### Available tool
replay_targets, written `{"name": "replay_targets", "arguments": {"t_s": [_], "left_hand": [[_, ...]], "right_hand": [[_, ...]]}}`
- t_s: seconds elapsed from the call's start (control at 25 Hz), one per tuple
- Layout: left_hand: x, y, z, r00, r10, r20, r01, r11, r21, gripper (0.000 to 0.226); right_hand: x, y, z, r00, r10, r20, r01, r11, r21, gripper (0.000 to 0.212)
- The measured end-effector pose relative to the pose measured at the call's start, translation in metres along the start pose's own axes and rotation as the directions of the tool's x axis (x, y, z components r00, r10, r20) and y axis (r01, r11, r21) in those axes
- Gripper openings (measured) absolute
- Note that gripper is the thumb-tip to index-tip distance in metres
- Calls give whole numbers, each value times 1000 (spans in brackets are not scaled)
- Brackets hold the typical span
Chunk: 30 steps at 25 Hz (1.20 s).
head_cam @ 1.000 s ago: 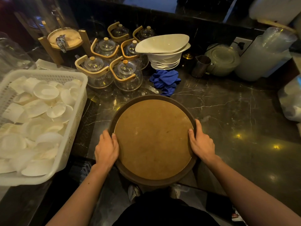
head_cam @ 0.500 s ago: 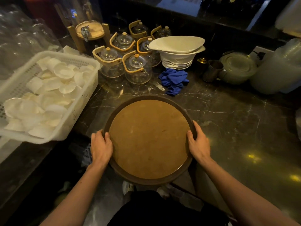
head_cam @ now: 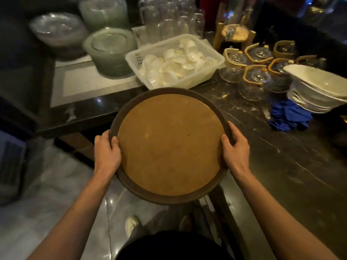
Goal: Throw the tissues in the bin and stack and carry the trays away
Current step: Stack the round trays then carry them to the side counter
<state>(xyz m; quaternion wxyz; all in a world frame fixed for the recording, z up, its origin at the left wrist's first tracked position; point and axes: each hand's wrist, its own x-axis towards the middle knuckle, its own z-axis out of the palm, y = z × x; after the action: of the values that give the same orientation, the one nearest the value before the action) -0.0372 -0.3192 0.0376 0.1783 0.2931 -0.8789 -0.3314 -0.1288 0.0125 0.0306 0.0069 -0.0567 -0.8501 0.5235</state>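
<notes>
I hold a round tray [head_cam: 169, 143] with a dark brown rim and a tan inner surface in front of me, level, in both hands. My left hand [head_cam: 106, 151] grips its left rim, thumb over the edge. On the right rim sits my right hand [head_cam: 234, 149], holding the same way. The tray is off the counter, half over the floor at the counter's corner. Its top is bare. I cannot tell whether more trays lie stacked under it. No tissues and no bin are in view.
A dark marble counter [head_cam: 281, 156] runs right, bearing a white basket [head_cam: 137, 59] of small white dishes, several glass teapots [head_cam: 253, 81], stacked white bowls [head_cam: 319, 87] and a blue cloth [head_cam: 289, 115]. Plate stacks [head_cam: 110, 51] and glasses stand left. Light floor [head_cam: 47, 194] below.
The tray has been lifted off the counter and carried left, and my view has swung left too. Basket, teapots and bowls now lie further right; plate stacks and floor have come into view.
</notes>
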Motion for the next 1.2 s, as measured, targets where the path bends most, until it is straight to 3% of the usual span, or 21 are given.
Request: {"name": "replay_targets", "arguments": {"t_s": [0.16, 0.32, 0.56, 0.76, 0.96, 1.2], "left_hand": [[-29, -66, -90, 964, -146, -222, 146, 989, -19, 26], [-72, -146, -186, 873, -261, -413, 266, 963, -48, 30], [-132, -268, -332, 752, -360, -552, 373, 923, -95, 23], [-156, -329, -408, 650, -437, -621, 443, 883, -158, 20], [-115, -374, -450, 579, -477, -661, 466, 859, -211, 24], [15, -412, -486, 558, -456, -693, 445, 870, -214, 15]], "right_hand": [[-29, -59, 79, 970, -161, 181, 156, 987, 42, 50], [-90, -112, 178, 892, -277, 358, 274, 960, 60, 49], [-215, -180, 319, 745, -377, 550, 371, 920, 128, 49], [-284, -233, 408, 640, -437, 632, 423, 887, 185, 47], [-292, -283, 492, 612, -450, 650, 416, 883, 218, 47], [-237, -359, 612, 605, -466, 645, 387, 881, 273, 45]]}}
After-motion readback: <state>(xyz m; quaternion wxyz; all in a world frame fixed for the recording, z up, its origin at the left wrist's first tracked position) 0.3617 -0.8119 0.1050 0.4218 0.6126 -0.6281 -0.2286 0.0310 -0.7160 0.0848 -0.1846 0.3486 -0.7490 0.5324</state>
